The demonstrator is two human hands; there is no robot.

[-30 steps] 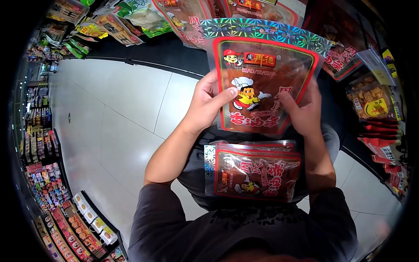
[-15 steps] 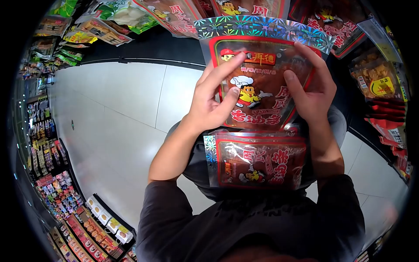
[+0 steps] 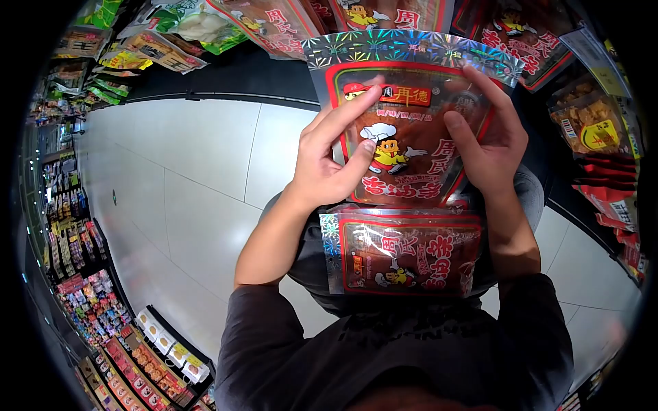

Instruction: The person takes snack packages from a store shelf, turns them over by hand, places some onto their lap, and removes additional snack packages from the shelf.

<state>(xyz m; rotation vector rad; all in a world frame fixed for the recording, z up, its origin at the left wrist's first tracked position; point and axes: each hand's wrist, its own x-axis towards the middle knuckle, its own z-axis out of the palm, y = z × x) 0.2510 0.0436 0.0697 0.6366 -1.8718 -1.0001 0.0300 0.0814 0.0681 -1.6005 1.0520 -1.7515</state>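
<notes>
Between my two hands is a red-edged snack packet (image 3: 404, 144) with a shiny holographic top strip and a cartoon chef on its front. My left hand (image 3: 336, 147) grips its left side, the thumb and a finger lying over the front. On the opposite side my right hand (image 3: 490, 137) holds the edge, thumb on the front. A small stack of similar snack packets (image 3: 411, 257) lies sideways on my lap, just below the held one. How many packets are in my hands I cannot tell.
More of the same snack packets (image 3: 391, 15) hang or stand along the shelf ahead. Green-and-white bags (image 3: 199, 26) are at the upper left, other snack bags (image 3: 593, 127) at the right. A shelf with goods (image 3: 137, 363) stands at the lower left, across the pale tiled floor (image 3: 185, 164).
The held packet has tipped slightly and its top strip sits a little lower and further left. Both hands keep their grip almost in place. The packets on my lap have not moved.
</notes>
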